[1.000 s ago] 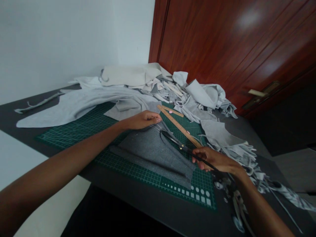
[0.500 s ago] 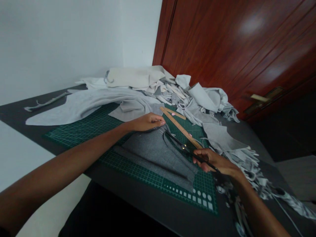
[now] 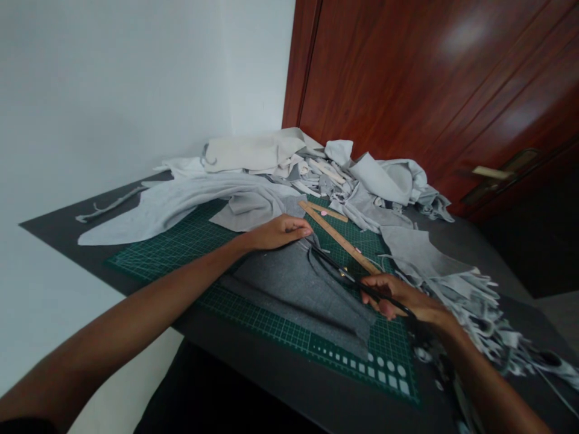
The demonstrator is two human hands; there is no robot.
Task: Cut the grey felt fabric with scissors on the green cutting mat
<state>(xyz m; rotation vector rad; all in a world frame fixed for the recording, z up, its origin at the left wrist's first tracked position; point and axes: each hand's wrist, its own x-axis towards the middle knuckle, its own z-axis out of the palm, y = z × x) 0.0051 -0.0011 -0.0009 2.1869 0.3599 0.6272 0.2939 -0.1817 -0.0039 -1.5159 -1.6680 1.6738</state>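
A dark grey piece of fabric (image 3: pixel 294 286) lies flat on a green cutting mat (image 3: pixel 181 241). My left hand (image 3: pixel 280 232) rests on the fabric's far edge, fingers curled and pressing it down. My right hand (image 3: pixel 402 298) grips the handles of black scissors (image 3: pixel 337 268), whose blades point away from me along the fabric's right edge, their tips close to my left fingertips. A wooden ruler (image 3: pixel 341 241) lies just right of the blades.
A heap of light grey fabric pieces (image 3: pixel 316 169) covers the back of the dark table (image 3: pixel 280 380). Cut strips and scraps (image 3: pixel 479 301) lie to the right. A red-brown wooden door (image 3: pixel 429 90) with a handle (image 3: pixel 491 173) stands behind.
The scissors have closed and advanced along the fabric's right edge toward my left hand. The view has shifted slightly; my left hand stays on the fabric.
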